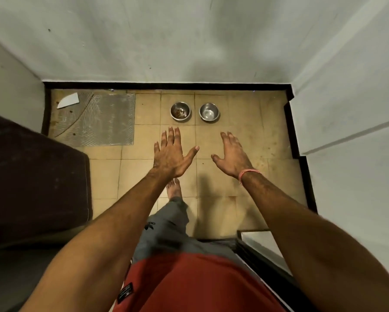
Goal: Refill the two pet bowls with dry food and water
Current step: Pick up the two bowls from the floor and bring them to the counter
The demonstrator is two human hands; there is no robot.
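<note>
Two steel pet bowls stand side by side on the tiled floor near the far wall. The left bowl (pixel 180 111) holds a little brown dry food. The right bowl (pixel 209 111) looks shiny inside, and I cannot tell whether it holds water. My left hand (pixel 172 154) is stretched out flat, fingers apart, holding nothing, well above and short of the left bowl. My right hand (pixel 234 155) is also spread and empty, short of the right bowl, with a pink thread band on its wrist.
A grey ridged mat (pixel 99 119) with a white scrap (pixel 68 100) lies at the left. A dark sofa (pixel 31 176) fills the left side. White walls with black skirting (pixel 166 86) enclose the floor. A dark frame (pixel 263 251) stands at the lower right.
</note>
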